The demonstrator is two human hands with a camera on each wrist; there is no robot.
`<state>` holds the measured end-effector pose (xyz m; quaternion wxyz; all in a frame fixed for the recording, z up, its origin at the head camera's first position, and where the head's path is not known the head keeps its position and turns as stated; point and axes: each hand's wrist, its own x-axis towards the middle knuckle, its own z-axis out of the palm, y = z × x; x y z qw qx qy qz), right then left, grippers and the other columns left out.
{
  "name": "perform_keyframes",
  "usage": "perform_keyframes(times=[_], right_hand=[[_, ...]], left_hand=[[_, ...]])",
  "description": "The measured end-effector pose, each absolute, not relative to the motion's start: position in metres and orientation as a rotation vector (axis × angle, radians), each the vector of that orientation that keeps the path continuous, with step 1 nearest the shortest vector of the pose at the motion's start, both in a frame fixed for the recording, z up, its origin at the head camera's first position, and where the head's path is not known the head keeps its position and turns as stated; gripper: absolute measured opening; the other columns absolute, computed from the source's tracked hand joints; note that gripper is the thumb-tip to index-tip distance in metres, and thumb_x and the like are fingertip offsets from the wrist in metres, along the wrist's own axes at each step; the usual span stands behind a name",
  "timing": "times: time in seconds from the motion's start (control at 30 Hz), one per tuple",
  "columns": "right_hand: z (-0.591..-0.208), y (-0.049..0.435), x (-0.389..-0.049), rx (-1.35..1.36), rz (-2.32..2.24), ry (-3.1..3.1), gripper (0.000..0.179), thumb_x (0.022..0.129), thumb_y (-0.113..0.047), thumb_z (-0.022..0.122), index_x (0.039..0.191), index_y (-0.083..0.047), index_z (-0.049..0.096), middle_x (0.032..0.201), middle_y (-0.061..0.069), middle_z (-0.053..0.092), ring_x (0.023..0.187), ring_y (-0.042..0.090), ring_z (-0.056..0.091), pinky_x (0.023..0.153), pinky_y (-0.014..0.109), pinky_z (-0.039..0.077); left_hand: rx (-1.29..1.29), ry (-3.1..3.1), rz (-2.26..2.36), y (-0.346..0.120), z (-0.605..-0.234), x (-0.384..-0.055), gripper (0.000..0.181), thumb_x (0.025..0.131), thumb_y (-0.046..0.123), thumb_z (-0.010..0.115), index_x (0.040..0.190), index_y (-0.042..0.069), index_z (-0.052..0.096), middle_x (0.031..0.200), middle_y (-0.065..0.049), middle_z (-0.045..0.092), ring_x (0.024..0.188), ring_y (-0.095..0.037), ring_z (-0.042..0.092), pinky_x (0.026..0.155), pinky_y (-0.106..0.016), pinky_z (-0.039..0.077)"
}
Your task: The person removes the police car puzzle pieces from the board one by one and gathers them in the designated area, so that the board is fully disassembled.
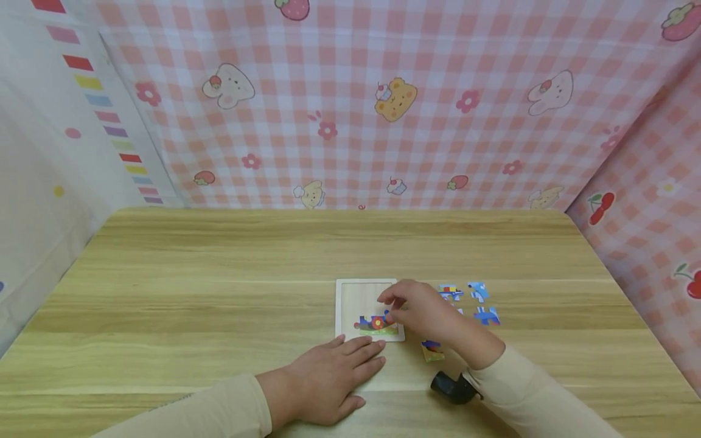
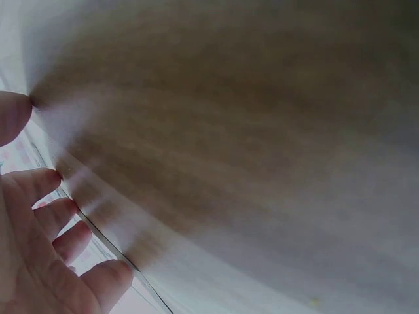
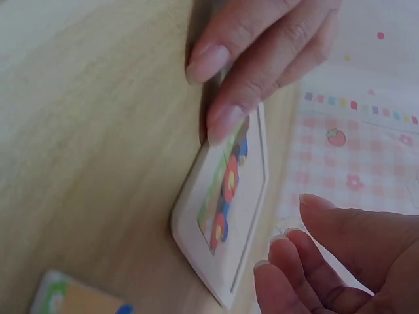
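A small wooden jigsaw tray (image 1: 338, 304) with a pale rim lies on the table. Joined jigsaw pieces (image 1: 378, 324) with red, blue and green print sit along its near side; the right wrist view shows these pieces (image 3: 229, 176) too. My left hand (image 1: 328, 377) lies flat, its fingertips at the tray's near edge, fingers spread in the left wrist view. Over the tray's right side hovers my right hand (image 1: 424, 310). In the right wrist view, the right hand (image 3: 347, 261) has thumb and loosely bent fingers apart, with nothing visible between them.
Several loose jigsaw pieces lie right of the tray, among them a light-blue piece (image 1: 478, 291) and a blue piece (image 1: 486, 315). A yellow-and-blue piece (image 1: 432, 351) is nearer me. By the right cuff is a black curved device (image 1: 454, 387). A checked cloth (image 1: 350, 121) hangs behind the table.
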<state>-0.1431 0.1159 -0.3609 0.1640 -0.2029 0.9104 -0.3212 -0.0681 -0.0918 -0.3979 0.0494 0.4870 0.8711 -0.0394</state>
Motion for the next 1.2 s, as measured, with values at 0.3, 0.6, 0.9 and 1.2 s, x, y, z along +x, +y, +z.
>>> perform_keyframes(times=[0.3, 0.6, 0.9, 1.2], right_hand=[[-0.366, 0.099, -0.146, -0.512, -0.865, 2.555, 0.018, 0.085, -0.006, 0.071, 0.103, -0.008, 0.072, 0.09, -0.002, 0.063, 0.081, 0.012, 0.056, 0.072, 0.029, 0.049], [-0.374, 0.09, -0.147, -0.626, -0.784, 2.573, 0.018, 0.083, -0.001, 0.072, 0.1, -0.003, 0.072, 0.088, 0.0, 0.065, 0.079, 0.012, 0.058, 0.073, 0.03, 0.05], [-0.377, 0.085, -0.145, -0.652, -0.771, 2.564, 0.017, 0.081, 0.003, 0.072, 0.097, -0.002, 0.072, 0.084, 0.001, 0.061, 0.077, 0.013, 0.055, 0.072, 0.031, 0.05], [-0.378, 0.086, -0.145, -0.652, -0.8, 2.531, 0.019, 0.079, 0.003, 0.072, 0.097, -0.003, 0.071, 0.083, 0.001, 0.058, 0.076, 0.014, 0.052, 0.071, 0.03, 0.047]], left_hand=[[1.517, 2.677, -0.155, -0.092, -0.398, -0.068, 0.058, 0.097, 0.045, 0.046, 0.147, 0.016, 0.041, 0.154, -0.002, 0.035, 0.14, -0.018, 0.034, 0.105, -0.041, 0.04], [1.514, 2.663, -0.149, -0.092, -0.397, -0.068, 0.058, 0.097, 0.045, 0.045, 0.148, 0.016, 0.04, 0.154, -0.003, 0.035, 0.14, -0.018, 0.034, 0.105, -0.041, 0.04], [1.505, 2.661, -0.148, -0.092, -0.398, -0.068, 0.059, 0.097, 0.045, 0.045, 0.148, 0.016, 0.04, 0.154, -0.003, 0.035, 0.14, -0.018, 0.033, 0.105, -0.041, 0.04], [1.494, 2.652, -0.133, -0.093, -0.399, -0.068, 0.058, 0.098, 0.045, 0.044, 0.148, 0.016, 0.039, 0.155, -0.002, 0.034, 0.141, -0.018, 0.032, 0.106, -0.041, 0.04]])
